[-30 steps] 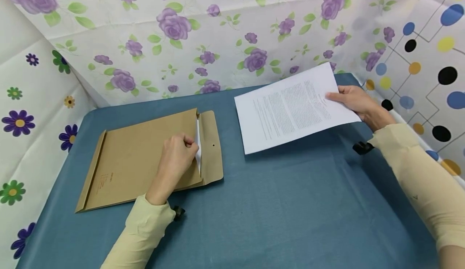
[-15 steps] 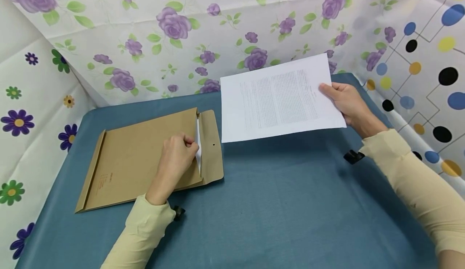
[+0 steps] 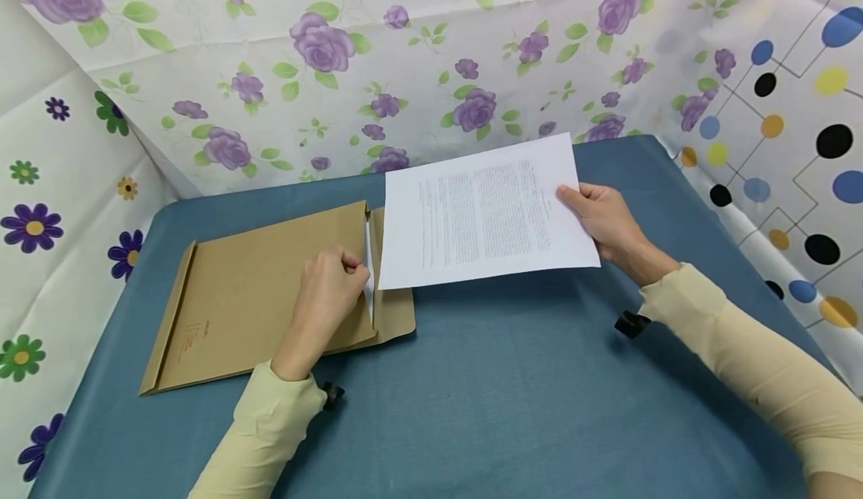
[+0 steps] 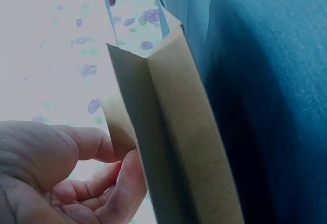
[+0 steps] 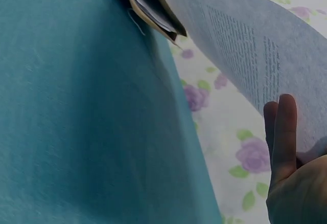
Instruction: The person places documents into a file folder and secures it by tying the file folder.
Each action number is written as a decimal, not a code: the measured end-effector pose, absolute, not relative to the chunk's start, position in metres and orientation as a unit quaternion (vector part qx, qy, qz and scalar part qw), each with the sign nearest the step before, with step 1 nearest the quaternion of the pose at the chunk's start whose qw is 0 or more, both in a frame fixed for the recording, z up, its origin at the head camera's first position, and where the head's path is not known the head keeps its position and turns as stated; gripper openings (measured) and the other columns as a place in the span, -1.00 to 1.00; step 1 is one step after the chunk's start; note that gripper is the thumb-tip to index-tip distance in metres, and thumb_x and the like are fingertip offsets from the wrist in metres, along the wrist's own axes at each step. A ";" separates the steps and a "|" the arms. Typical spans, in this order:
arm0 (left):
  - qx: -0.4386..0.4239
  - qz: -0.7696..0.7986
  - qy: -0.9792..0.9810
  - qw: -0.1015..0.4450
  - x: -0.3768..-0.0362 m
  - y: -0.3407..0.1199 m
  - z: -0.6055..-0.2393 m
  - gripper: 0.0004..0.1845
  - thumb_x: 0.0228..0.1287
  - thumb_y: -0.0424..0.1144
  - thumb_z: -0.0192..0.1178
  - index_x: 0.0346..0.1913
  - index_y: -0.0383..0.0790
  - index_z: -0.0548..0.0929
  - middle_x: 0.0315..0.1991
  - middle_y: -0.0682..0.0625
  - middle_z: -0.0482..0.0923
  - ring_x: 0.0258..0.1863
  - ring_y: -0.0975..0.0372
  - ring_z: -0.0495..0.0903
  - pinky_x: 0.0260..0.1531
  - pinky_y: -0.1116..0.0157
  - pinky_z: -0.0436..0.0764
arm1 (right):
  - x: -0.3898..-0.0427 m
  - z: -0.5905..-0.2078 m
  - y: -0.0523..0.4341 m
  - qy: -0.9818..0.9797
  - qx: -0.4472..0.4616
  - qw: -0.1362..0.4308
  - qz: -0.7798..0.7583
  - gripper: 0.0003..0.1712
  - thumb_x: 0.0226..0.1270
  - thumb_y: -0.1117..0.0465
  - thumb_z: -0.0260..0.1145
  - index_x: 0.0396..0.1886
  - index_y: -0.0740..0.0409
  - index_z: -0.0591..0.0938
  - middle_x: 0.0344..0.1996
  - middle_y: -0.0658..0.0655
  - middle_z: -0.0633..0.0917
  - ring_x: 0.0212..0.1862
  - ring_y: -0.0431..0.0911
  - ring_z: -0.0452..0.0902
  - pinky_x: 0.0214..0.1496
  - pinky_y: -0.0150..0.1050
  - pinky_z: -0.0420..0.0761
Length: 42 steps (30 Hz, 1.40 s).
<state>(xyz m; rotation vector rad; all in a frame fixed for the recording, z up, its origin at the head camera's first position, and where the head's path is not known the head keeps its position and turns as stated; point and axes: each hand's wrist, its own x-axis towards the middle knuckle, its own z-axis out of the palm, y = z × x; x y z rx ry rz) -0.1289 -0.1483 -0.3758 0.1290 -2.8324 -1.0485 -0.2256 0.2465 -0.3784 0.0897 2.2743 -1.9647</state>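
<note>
The right hand (image 3: 610, 225) pinches a printed sheet (image 3: 482, 214) at its right edge, mid-frame. The left hand (image 3: 326, 297) pinches the kraft envelope (image 3: 263, 297) mouth, just left of the sheet.

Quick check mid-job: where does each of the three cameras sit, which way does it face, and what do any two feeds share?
Head: worn on the head, looks forward and down at the blue table; shows both sleeves, left hand, right hand.
Left wrist: low by the left hand, faces the brown kraft envelope mouth; shows fingers.
Right wrist: low beside the table, faces the white printed sheet; shows fingers.
Shared: envelope and sheet in all three.
</note>
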 end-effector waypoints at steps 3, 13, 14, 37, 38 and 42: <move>0.044 -0.345 -0.936 0.059 -0.129 -0.148 -0.376 -0.88 0.25 -0.44 0.14 -0.26 -0.39 0.68 -0.33 -0.20 0.67 -0.44 0.06 0.56 -0.45 0.26 0.49 | -0.222 -0.383 0.242 0.748 0.029 0.070 -0.659 -0.37 0.48 -0.16 0.29 0.24 0.26 0.62 -0.25 0.01 0.81 -0.32 -0.06 0.78 -0.39 -0.11 0.74; 0.051 -0.339 -0.938 0.057 -0.129 -0.147 -0.376 -0.88 0.27 -0.43 0.15 -0.25 -0.38 0.68 -0.34 -0.19 0.66 -0.40 0.03 0.58 -0.38 0.20 0.54 | -0.207 -0.391 0.226 0.740 0.012 0.094 -0.665 -0.40 0.51 -0.13 0.26 0.22 0.28 0.62 -0.23 0.08 0.80 -0.33 -0.01 0.79 -0.40 -0.05 0.74; 0.052 -0.339 -0.938 0.057 -0.130 -0.147 -0.376 -0.88 0.27 -0.43 0.14 -0.25 -0.38 0.68 -0.34 -0.19 0.66 -0.40 0.03 0.58 -0.38 0.20 0.53 | -0.206 -0.391 0.225 0.741 0.010 0.099 -0.664 -0.40 0.52 -0.12 0.26 0.24 0.29 0.61 -0.23 0.08 0.80 -0.32 -0.01 0.79 -0.39 -0.05 0.74; 0.061 -0.340 -0.937 0.055 -0.130 -0.145 -0.377 -0.86 0.29 -0.42 0.15 -0.23 -0.40 0.69 -0.32 -0.21 0.66 -0.38 0.02 0.59 -0.41 0.24 0.51 | -0.195 -0.397 0.208 0.745 -0.006 0.162 -0.647 -0.44 0.59 -0.08 0.19 0.28 0.26 0.58 -0.14 0.15 0.79 -0.27 0.04 0.79 -0.34 -0.01 0.75; 0.061 -0.341 -0.937 0.055 -0.130 -0.145 -0.377 -0.87 0.28 -0.42 0.15 -0.23 -0.40 0.69 -0.32 -0.21 0.66 -0.38 0.02 0.59 -0.42 0.24 0.51 | -0.195 -0.398 0.205 0.742 -0.009 0.165 -0.650 -0.44 0.59 -0.08 0.18 0.29 0.25 0.58 -0.12 0.16 0.79 -0.26 0.04 0.79 -0.34 0.00 0.75; 0.062 -0.342 -0.936 0.056 -0.130 -0.144 -0.377 -0.87 0.29 -0.42 0.14 -0.24 -0.40 0.69 -0.33 -0.20 0.65 -0.40 0.03 0.58 -0.43 0.25 0.50 | -0.196 -0.399 0.192 0.732 -0.036 0.185 -0.654 -0.46 0.66 -0.05 0.07 0.36 0.24 0.53 -0.06 0.21 0.76 -0.22 0.04 0.78 -0.30 -0.01 0.75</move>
